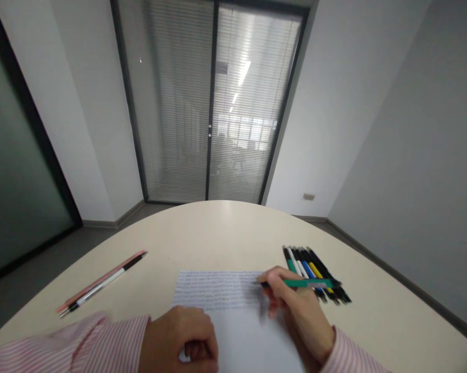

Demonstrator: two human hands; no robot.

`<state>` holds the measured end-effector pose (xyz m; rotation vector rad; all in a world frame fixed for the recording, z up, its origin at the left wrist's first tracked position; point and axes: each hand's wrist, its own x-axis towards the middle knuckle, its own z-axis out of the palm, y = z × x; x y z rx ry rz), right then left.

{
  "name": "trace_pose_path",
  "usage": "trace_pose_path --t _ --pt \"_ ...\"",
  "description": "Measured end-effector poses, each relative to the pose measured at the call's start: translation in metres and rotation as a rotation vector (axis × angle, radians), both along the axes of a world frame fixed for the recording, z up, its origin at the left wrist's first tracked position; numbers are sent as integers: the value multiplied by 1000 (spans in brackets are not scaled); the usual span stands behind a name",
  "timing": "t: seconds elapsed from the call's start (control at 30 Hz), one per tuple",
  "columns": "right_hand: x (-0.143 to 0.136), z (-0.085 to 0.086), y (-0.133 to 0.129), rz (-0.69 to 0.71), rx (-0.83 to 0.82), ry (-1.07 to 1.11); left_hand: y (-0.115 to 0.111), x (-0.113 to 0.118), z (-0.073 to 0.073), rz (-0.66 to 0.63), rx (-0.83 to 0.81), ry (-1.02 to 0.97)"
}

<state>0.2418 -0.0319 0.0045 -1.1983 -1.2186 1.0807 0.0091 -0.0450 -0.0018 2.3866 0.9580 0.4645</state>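
Cream table (225,228), right hand (299,311) gripping green pen (307,283) over paper (217,290); left hand (182,336) fisted

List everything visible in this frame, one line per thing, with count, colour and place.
sheet of paper: one, white, top part covered in lines of writing, centre of table near the person.
green pen: one, held in the right hand, tip at the paper's right edge.
row of pens: several, black, white, blue, yellow and green, side by side beyond the right hand.
two pens: one pink, one black and white, lying together at left.
table: one, cream, rounded.
glass door with blinds: grey-framed, far wall.
left hand: fist resting on the paper's lower left corner.
right hand: gripping the green pen.
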Motion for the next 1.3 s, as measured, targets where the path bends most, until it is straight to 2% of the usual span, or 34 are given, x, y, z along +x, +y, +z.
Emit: trace_pose_path --t 0.23,0.33,0.43,0.57,0.73,0.87,0.93,1.03,1.17,1.3 --pt "-10 27 -10 101 75 434 2 -1 0 -23 5 25" --pt "-11 38 -14 176 -41 708 3 -2 -1 -32 21 23" --pt "-8 41 -13 284 -211 877 3 -2 -3 -51 40 36" --pt "0 33 -7 341 -324 906 3 -2 -3 -55 32 35" --pt "3 27 -7 349 -319 906 3 -2 -2 -59 36 22" --pt "-4 28 -11 371 -271 898 4 -2 -11 -59 33 -11" --pt "-4 29 -13 262 -192 897 4 -2 -21 -28 50 -50" --pt "12 30 -17 -25 -101 801 2 -2 -35 39 85 -102" --pt "67 32 -19 -450 46 499 4 -2 -41 51 70 -153" --pt "132 32 -18 -746 355 74 18 -4 -37 -106 -7 -62"
